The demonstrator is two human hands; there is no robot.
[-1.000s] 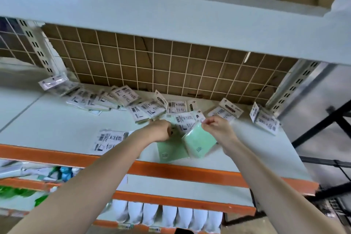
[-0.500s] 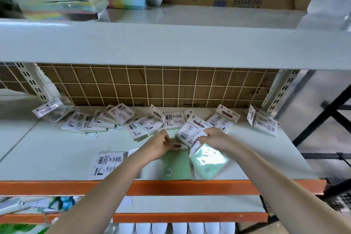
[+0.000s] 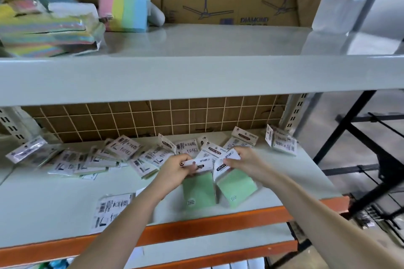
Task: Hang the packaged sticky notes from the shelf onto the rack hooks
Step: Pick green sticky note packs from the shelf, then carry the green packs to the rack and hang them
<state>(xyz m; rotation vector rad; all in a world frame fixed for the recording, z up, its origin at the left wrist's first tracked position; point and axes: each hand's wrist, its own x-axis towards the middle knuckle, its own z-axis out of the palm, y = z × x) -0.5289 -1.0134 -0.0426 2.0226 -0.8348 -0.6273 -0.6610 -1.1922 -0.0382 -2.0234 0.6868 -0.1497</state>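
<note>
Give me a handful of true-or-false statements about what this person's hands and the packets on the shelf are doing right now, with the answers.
1. Each hand grips a green packet by its white header card. True: the left hand holds the left green packet, the right hand the right green packet.
2. The packets in hand are pink. False: both are green.
3. More packets lie scattered along the back of the shelf. True.
4. A packet already hangs on the wire grid. False: nothing hangs on the visible part.
5. The upper shelf holds only a cardboard box. False: a pastel plush toy and colourful packs sit there too.
</note>
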